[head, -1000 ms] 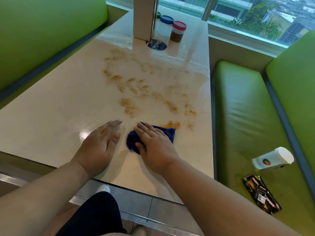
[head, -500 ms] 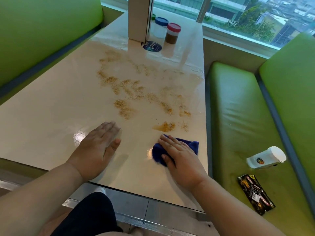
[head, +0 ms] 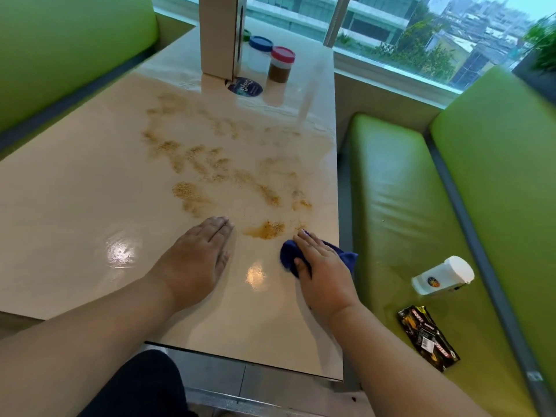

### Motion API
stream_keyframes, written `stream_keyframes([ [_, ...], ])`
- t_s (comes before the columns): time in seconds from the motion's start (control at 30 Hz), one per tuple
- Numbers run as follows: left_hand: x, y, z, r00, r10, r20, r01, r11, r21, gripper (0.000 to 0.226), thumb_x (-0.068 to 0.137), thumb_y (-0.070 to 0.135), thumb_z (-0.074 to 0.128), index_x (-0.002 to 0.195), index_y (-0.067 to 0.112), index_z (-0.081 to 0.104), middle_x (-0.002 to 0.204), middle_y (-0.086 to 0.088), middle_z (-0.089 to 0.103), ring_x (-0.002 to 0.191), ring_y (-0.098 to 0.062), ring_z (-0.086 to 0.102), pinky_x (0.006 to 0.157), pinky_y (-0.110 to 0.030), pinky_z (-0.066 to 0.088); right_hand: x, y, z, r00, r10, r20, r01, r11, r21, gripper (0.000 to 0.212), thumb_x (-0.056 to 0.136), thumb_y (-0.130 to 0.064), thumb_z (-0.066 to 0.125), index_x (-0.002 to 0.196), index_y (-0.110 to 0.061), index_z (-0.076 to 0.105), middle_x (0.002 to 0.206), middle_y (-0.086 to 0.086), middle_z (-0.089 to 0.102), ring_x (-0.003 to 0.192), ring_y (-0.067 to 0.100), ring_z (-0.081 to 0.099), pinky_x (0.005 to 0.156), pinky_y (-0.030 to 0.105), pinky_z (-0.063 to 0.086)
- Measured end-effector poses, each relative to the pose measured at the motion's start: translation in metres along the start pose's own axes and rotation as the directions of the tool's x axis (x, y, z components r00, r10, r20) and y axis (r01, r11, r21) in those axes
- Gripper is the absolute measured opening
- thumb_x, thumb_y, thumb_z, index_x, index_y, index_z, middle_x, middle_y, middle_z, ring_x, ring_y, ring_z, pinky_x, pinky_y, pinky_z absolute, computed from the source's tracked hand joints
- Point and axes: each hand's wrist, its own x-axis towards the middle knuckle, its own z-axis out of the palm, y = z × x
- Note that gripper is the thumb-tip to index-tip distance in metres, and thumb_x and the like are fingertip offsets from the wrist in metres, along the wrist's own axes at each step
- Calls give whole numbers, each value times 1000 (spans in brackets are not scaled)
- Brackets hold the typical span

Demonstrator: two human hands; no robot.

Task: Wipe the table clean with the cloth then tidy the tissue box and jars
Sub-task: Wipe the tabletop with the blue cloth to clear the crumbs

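Well down the worktop [head: 75,191] from the upright tissue box [head: 218,34], by the right-hand edge, the right hand [head: 323,275] presses a bunched blue cloth [head: 346,255] flat. Its fingers [head: 307,242] lie nearly straight on top, with cloth poking out from under them on both sides. Just beyond the fingertips, toward the box, lies a brown smear of crumbs [head: 264,230]. The left hand [head: 195,260] rests flat, fingers together, holding nothing. A blue-lidded jar [head: 259,55] and a red-lidded jar [head: 281,64] stand just beside the box.
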Motion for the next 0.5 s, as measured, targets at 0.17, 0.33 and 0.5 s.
stream_keyframes([
  [0.17, -1, 1, 3, 998, -41, -38, 40, 999, -31, 66, 87, 44, 20, 137, 7, 42, 146, -8, 38, 137, -21, 32, 111, -29, 20, -11, 10, 0, 999, -37, 25, 36, 999, 9, 45, 98, -26, 45, 142, -29, 39, 150, -16, 31, 138, -2, 23, 117, 28, 16],
  [0.33, 0, 0, 3, 998, -45, -47, 43, 998, -53, 66, 86, 44, 22, 137, 8, 43, 145, -7, 39, 137, -19, 31, 112, -31, 23, 19, 13, -2, 997, 57, -46, -56, 998, 10, 45, 98, -26, 45, 143, -26, 39, 150, -12, 33, 139, 2, 23, 117, 25, 15],
  [0.5, 0, -1, 3, 997, -47, -53, 43, 996, -75, 65, 86, 45, 25, 136, 9, 44, 145, -5, 40, 137, -18, 31, 112, -32, 26, 8, 10, 2, 1000, 16, -18, -16, 1000, -4, 46, 99, -27, 44, 144, -28, 36, 150, -15, 30, 140, 1, 20, 117, 25, 13],
])
